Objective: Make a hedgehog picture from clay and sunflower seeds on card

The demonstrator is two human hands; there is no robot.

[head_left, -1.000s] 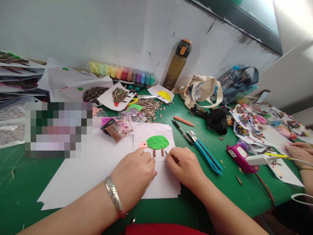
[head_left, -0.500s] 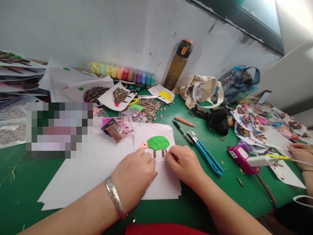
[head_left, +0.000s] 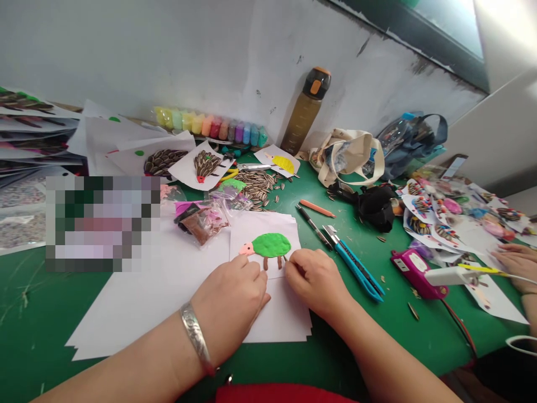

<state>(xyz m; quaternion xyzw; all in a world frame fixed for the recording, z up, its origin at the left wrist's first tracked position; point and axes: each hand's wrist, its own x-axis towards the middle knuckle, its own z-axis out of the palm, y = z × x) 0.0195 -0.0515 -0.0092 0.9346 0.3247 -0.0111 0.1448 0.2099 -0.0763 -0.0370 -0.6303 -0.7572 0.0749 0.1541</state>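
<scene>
On a small white sheet (head_left: 239, 226) lies a hedgehog-like clay figure: a green clay oval (head_left: 272, 245), a pink clay head (head_left: 246, 249) with a dark eye, and brown legs (head_left: 279, 263). My left hand (head_left: 237, 294) rests on the sheet below the head, fingers curled in; whatever they may grip is hidden. Beside the figure's right end, my right hand (head_left: 312, 280) is closed in a pinch. A small dark tip shows at its fingertips, too little of it to name. Bigger white paper (head_left: 138, 308) lies beneath and to the left.
Sunflower seeds (head_left: 255, 187) lie behind the sheet, near bagged clay (head_left: 203, 224). To the right are an orange pencil (head_left: 318, 208), a black pen (head_left: 312, 225), a blue cutter (head_left: 335, 240) and blue tweezers (head_left: 364, 280). A bottle (head_left: 305, 112) stands behind. Another person's hand (head_left: 516, 260) is far right.
Both hands keep nearly the same place and closed shape. The view has shifted very slightly; the clay figure looks the same.
</scene>
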